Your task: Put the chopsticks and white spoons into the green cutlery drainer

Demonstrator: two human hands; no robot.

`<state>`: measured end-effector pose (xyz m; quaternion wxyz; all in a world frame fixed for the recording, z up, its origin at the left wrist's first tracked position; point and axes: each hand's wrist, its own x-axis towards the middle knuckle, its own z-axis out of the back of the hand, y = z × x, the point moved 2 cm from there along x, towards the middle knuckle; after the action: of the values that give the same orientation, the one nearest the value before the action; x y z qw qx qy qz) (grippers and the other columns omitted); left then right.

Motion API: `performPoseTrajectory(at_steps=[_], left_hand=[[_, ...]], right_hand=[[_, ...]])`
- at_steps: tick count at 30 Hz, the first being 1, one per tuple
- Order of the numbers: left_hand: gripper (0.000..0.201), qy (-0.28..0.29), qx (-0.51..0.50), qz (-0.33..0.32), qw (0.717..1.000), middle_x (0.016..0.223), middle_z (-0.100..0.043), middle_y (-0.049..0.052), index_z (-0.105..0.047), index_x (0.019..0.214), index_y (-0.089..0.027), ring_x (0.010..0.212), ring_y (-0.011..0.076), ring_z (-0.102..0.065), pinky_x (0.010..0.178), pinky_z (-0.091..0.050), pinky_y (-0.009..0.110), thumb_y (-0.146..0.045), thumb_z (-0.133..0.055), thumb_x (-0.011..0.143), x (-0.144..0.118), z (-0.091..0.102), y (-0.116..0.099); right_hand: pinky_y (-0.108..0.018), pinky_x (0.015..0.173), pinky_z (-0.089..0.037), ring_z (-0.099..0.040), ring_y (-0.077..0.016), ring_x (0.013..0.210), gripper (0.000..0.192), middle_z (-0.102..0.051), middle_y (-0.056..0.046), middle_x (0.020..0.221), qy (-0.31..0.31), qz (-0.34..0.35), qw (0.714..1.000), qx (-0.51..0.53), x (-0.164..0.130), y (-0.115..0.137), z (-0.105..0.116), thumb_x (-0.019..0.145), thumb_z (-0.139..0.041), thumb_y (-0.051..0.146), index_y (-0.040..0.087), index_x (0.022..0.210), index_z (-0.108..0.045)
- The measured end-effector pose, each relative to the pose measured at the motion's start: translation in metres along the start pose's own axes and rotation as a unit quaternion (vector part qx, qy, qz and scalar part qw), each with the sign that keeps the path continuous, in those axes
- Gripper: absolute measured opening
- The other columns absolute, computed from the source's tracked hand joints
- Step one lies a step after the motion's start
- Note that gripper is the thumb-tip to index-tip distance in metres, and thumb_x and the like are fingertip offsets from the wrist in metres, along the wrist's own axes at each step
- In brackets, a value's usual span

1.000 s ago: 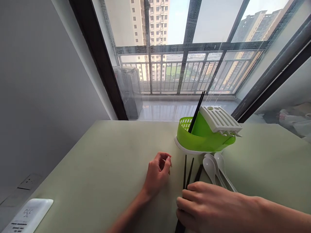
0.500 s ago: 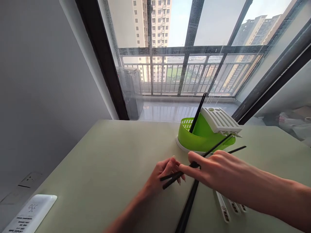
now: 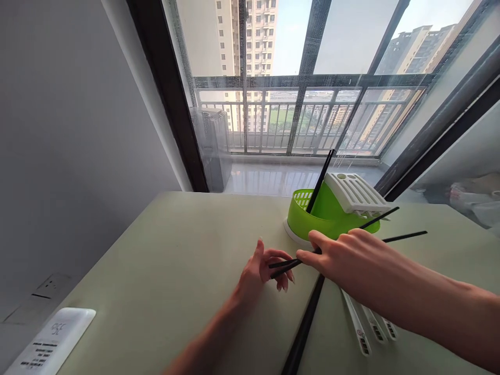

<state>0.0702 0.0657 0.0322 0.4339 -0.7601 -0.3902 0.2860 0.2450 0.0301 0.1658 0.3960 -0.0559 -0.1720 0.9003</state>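
Between your two hands, near the middle of the worktop (image 3: 156, 250), the pair of black chopsticks (image 3: 404, 236) was what had changed. A second before, your right hand (image 3: 351, 263) lay flat over the sticks on the worktop; now its fingers (image 3: 316, 240) were pinched around two of them, lifted clear of the surface and angled so the far tips pointed right, one passing just under the white slotted lid (image 3: 353, 192) of the green cutlery holder (image 3: 312, 219). Your left hand (image 3: 260, 268), which had rested curled and empty a little to the left, had come across; its fingers were loosely bent at the near ends of the sticks, touching or almost touching them, though you could not tell whether they truly gripped.

That suggested you were squaring the pair up before moving it on. One black chopstick (image 3: 321, 177) already stood upright in the holder. Another dark chopstick (image 3: 302, 333) remained flat on the worktop below your right wrist, and the white spoons (image 3: 361, 325) lay just right of it, their bowls now hidden by your arm.

At the near left corner sat a white remote control (image 3: 47, 338).
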Motion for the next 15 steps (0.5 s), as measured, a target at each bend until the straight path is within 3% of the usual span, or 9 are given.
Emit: performPoseTrajectory(at_steps=[3, 6, 10, 13, 15], left_hand=[[0.071, 0.072, 0.052, 0.021, 0.996, 0.061, -0.064, 0.004, -0.07, 0.092, -0.012, 0.05, 0.0146, -0.054, 0.056, -0.04, 0.029, -0.075, -0.037, 0.097, -0.003, -0.004, 0.001], [0.061, 0.106, 0.092, 0.051, 0.989, 0.049, -0.048, -0.004, -0.068, 0.086, -0.013, 0.041, 0.0103, -0.04, 0.049, -0.032, 0.028, -0.07, -0.049, 0.095, -0.008, -0.009, 0.003], [0.059, 0.092, 0.089, 0.069, 0.989, 0.049, -0.028, -0.011, -0.059, 0.077, -0.018, 0.042, 0.0069, -0.02, 0.045, -0.017, 0.027, -0.075, -0.054, 0.09, -0.008, -0.011, 0.004], [0.062, 0.067, 0.091, 0.07, 0.991, 0.053, -0.028, -0.01, -0.051, 0.071, -0.02, 0.045, 0.0059, -0.017, 0.046, -0.013, 0.028, -0.079, -0.055, 0.085, -0.006, -0.01, 0.005], [0.062, 0.052, 0.092, 0.062, 0.992, 0.055, -0.028, -0.01, -0.047, 0.069, -0.021, 0.046, 0.0056, -0.017, 0.046, -0.012, 0.028, -0.08, -0.056, 0.084, -0.005, -0.008, 0.004]], right_hand=[[-0.031, 0.049, -0.013, -0.054, -0.0126, 0.045, 0.034, -0.062, -0.001, 0.077, 0.002, 0.016, 1.0, 0.025, 0.002, 0.0, 0.001, 0.066, -0.07, 0.001, 0.021, 0.094, -0.07], [-0.031, 0.048, -0.011, -0.05, -0.0121, 0.044, 0.025, -0.057, 0.001, 0.069, 0.0, 0.038, 0.998, 0.047, 0.003, 0.001, 0.001, 0.069, -0.072, 0.003, 0.021, 0.086, -0.067], [-0.032, 0.051, -0.014, -0.053, -0.0148, 0.049, 0.029, -0.055, 0.002, 0.065, 0.013, 0.031, 0.998, 0.056, 0.005, 0.002, 0.001, 0.065, -0.071, -0.004, 0.021, 0.078, -0.065], [-0.032, 0.054, -0.021, -0.055, -0.0161, 0.055, 0.031, -0.056, 0.002, 0.063, 0.015, 0.012, 0.998, 0.066, 0.009, 0.001, 0.0, 0.063, -0.069, -0.009, 0.021, 0.069, -0.06], [-0.032, 0.062, -0.03, -0.058, -0.0191, 0.067, 0.03, -0.058, 0.001, 0.064, -0.018, 0.004, 0.997, 0.073, 0.01, -0.003, 0.001, 0.066, -0.071, -0.007, 0.021, 0.067, -0.059]])
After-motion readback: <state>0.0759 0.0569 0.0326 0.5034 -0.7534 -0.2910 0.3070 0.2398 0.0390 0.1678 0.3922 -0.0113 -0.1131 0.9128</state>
